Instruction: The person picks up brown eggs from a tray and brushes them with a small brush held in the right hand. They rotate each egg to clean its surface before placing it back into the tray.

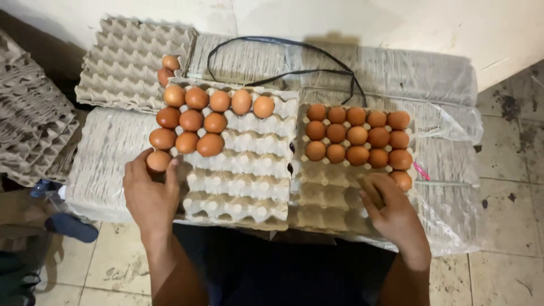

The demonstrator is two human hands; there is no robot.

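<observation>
My left hand [150,195] grips a brown egg [158,161] at the left edge of a pale egg tray [243,181]. Brown eggs fill that tray's far left part in rows. Beside it lies a browner egg tray [326,195] with three full rows of eggs [357,136] and one egg [401,180] in the fourth row. My right hand [394,215] rests on this tray with its fingers curled over a cup just left of that single egg. Whether an egg is under those fingers is hidden.
Both trays lie on plastic-wrapped stacks of egg trays [447,170]. An empty tray [122,56] at the back left has two eggs [167,69] at its edge. A black strap [283,41] loops behind. More trays [31,119] pile up at left; a blue sandal [71,226] lies on the tiled floor.
</observation>
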